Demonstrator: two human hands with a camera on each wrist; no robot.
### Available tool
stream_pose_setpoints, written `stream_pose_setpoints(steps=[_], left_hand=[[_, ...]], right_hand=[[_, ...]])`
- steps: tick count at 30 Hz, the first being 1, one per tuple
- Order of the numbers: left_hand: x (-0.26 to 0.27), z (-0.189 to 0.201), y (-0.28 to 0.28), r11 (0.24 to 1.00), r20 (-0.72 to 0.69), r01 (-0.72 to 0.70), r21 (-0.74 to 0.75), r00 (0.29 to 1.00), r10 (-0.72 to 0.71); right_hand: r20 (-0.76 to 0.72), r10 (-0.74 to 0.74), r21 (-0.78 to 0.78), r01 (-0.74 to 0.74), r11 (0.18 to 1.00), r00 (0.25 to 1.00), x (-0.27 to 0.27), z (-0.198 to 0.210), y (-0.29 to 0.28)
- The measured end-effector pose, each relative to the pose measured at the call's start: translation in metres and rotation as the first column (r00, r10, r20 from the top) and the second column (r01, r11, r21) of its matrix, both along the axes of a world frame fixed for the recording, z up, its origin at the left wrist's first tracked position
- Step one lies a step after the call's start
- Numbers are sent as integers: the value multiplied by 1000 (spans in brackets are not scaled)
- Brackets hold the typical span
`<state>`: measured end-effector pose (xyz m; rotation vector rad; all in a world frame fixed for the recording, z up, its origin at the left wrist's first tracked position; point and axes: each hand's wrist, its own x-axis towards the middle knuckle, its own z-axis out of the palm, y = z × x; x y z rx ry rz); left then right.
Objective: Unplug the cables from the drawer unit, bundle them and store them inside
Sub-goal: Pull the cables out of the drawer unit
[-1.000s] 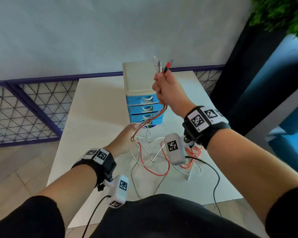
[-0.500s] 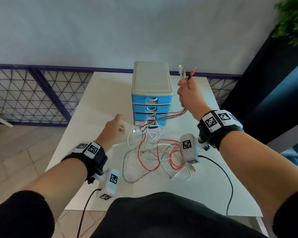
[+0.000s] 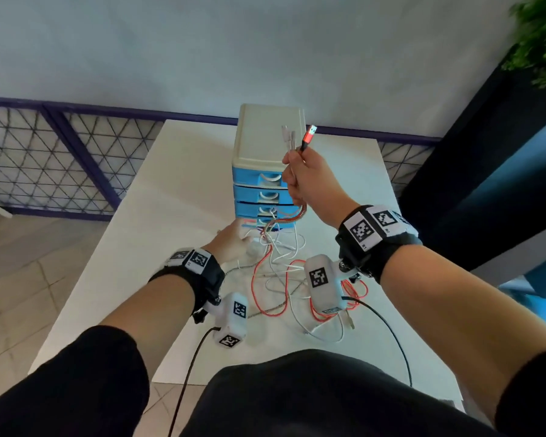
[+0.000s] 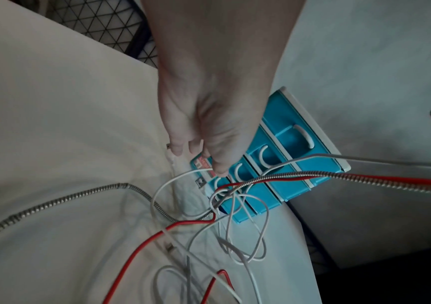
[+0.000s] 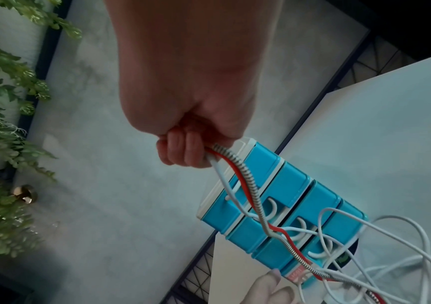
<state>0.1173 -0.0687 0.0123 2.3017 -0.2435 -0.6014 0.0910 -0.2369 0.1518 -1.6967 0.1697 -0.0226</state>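
Cables (image 3: 278,279) sprawl in a loose tangle of red, white and braided strands across the white table (image 3: 171,200), at the foot of the blue drawer unit (image 3: 267,171) and just below both hands. The right hand (image 3: 309,176) is clenched around one end of several of them, raised in front of the unit's top drawer, with the plugs (image 3: 298,138) standing clear above its fist. The left hand (image 3: 230,244), low and beside the unit's base, reaches with loosely extended fingers towards a small labelled part (image 4: 204,164) there; whether it touches or pinches anything cannot be told.

Judged from here, lifting the held ends higher could drag the tangle taut and tip or slide the light unit if any strand is caught at its base or around a drawer handle. Loops crossing one another could also knot during bundling.

Hidden: the left fingertips, the exact socket or adapter at the base, and how many cables remain plugged in. The wrist cameras cover part of the tangle.
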Motion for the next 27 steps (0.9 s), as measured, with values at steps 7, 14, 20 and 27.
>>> stream_pose_setpoints(steps=[7, 14, 20, 27], left_hand=[[13, 32, -15, 1000, -48, 13, -27, 999, -14], [21, 100, -23, 935, -94, -75, -346, 995, 45], [19, 104, -5, 864, -24, -69, -498, 998, 66], [18, 126, 23, 908, -272, -44, -418, 959, -78]], right_hand=[[-112, 153, -57, -160, 985, 982, -5, -6, -9], [-316, 212, -93, -253, 963, 925, -3, -29, -2], [-345, 205, 42, -203, 978, 916, 3, -26, 6], [-272, 48, -31, -58, 998, 961, 9, -27, 13]])
